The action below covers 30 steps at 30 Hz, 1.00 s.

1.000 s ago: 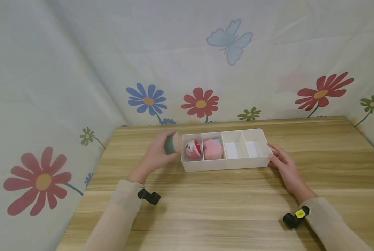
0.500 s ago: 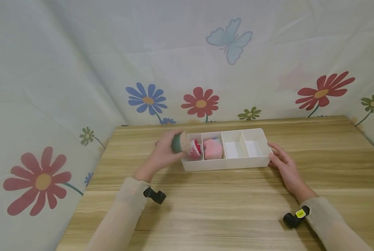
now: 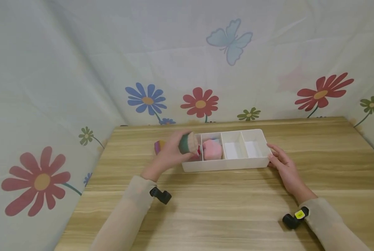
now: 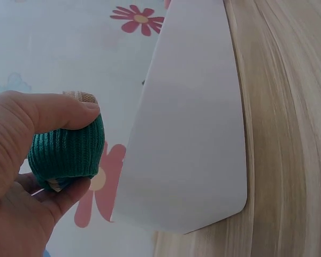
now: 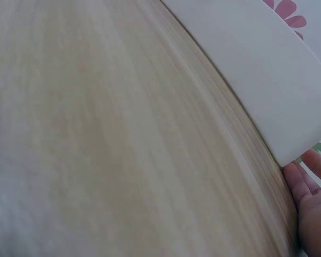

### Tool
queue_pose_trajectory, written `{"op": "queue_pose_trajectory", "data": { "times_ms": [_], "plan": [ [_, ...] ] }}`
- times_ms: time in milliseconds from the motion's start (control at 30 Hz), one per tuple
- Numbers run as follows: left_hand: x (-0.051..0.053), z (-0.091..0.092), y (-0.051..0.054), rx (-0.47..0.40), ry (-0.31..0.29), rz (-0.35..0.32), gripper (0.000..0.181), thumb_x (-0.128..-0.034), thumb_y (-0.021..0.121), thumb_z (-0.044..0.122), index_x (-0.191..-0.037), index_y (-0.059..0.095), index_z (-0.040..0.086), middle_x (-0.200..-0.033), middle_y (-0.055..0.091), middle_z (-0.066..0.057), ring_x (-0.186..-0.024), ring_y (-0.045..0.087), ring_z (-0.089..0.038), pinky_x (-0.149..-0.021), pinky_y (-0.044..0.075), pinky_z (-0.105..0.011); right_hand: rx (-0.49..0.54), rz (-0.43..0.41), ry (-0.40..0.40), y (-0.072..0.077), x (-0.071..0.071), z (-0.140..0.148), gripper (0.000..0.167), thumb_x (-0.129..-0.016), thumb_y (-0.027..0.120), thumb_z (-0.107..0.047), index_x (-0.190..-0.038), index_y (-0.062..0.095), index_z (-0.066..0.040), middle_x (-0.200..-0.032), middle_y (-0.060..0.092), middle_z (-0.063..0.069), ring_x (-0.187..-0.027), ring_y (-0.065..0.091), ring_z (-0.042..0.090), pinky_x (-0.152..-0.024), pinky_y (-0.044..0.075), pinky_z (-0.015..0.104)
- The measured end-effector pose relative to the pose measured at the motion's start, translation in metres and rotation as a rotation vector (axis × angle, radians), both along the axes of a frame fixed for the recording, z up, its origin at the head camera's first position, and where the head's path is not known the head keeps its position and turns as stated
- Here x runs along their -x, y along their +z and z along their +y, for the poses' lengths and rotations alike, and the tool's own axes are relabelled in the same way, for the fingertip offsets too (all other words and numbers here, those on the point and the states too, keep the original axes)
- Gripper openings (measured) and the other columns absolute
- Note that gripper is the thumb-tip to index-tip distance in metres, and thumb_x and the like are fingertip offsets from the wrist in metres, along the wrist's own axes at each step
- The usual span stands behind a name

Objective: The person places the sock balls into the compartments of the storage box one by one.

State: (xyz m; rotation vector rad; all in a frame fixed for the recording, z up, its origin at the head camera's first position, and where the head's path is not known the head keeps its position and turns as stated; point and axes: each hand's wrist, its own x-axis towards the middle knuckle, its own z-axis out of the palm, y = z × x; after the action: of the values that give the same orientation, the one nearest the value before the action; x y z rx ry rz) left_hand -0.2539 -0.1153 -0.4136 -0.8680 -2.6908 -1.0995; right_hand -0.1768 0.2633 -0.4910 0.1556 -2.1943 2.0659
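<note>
My left hand (image 3: 171, 151) holds a rolled-up sock (image 4: 69, 147), ribbed green with a beige part, between thumb and fingers. It is over the left end of a white divided box (image 3: 227, 164). Beneath it, in the leftmost compartment, a red-and-white rolled sock (image 3: 199, 150) is mostly hidden. A fuzzy pink rolled sock (image 3: 212, 150) with a bit of light blue lies in the second compartment. My right hand (image 3: 286, 170) grips the right end of the box, thumb at the front corner. In the right wrist view its fingers (image 5: 297, 179) touch the lower corner of the box.
A purple and yellow item (image 3: 157, 146) lies on the table behind my left hand, partly hidden. The wooden table (image 3: 224, 205) meets a flower-printed cloth backdrop (image 3: 174, 62) at its back and left. Two compartments on the right show only white bottoms.
My left hand has moved right with the green sock, from beside the box to over its left compartment. The purple and yellow item has come into view. My right hand stays put.
</note>
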Motion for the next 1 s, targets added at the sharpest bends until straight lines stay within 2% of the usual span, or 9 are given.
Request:
{"op": "queue_pose_trajectory", "data": {
  "times_ms": [200,400,633,867,1000],
  "plan": [
    [0.000,0.006,0.001,-0.009,-0.030,0.013,0.076,-0.0711,0.081,0.019,-0.135,0.040,0.014,-0.130,0.046,-0.002,-0.111,0.045,-0.019,-0.089,0.045,-0.042,0.025,0.018,0.004,0.001,0.001,-0.001,0.047,-0.097,0.048,-0.020,-0.142,0.037,-0.010,-0.117,0.048,0.015,-0.095,0.056,0.005,-0.081,0.047,0.016],
    [0.001,0.014,-0.001,-0.001,-0.059,0.021,0.075,-0.0722,0.080,0.022,-0.135,0.041,0.013,-0.131,0.047,-0.004,-0.114,0.044,-0.020,-0.092,0.043,-0.042,-0.026,-0.007,-0.018,0.001,0.000,-0.001,0.048,-0.098,0.048,-0.023,-0.142,0.037,-0.012,-0.119,0.047,0.016,-0.095,0.056,0.004,-0.081,0.047,0.016],
    [-0.002,0.024,0.000,-0.031,-0.076,-0.027,0.075,-0.0725,0.080,0.020,-0.135,0.040,0.011,-0.128,0.046,-0.004,-0.112,0.043,-0.020,-0.091,0.043,-0.043,-0.023,-0.004,-0.014,0.001,-0.001,-0.001,0.047,-0.098,0.048,-0.023,-0.142,0.037,-0.014,-0.120,0.044,0.021,-0.095,0.056,0.004,-0.081,0.047,0.016],
    [-0.001,0.032,0.001,-0.017,-0.090,-0.044,0.075,-0.0711,0.081,0.018,-0.135,0.041,0.013,-0.129,0.046,-0.003,-0.113,0.043,-0.019,-0.093,0.042,-0.043,-0.027,0.008,-0.017,0.001,0.001,0.000,0.047,-0.098,0.048,-0.022,-0.142,0.038,-0.013,-0.115,0.049,0.011,-0.095,0.056,0.004,-0.081,0.047,0.015],
    [-0.003,0.038,0.002,-0.005,-0.084,-0.081,0.076,-0.0721,0.080,0.020,-0.136,0.040,0.014,-0.132,0.045,-0.002,-0.115,0.042,-0.020,-0.094,0.042,-0.043,-0.037,0.006,-0.013,0.001,0.000,-0.001,0.047,-0.098,0.047,-0.022,-0.143,0.036,-0.013,-0.118,0.046,0.018,-0.096,0.055,0.005,-0.081,0.047,0.016]
  ]
}}
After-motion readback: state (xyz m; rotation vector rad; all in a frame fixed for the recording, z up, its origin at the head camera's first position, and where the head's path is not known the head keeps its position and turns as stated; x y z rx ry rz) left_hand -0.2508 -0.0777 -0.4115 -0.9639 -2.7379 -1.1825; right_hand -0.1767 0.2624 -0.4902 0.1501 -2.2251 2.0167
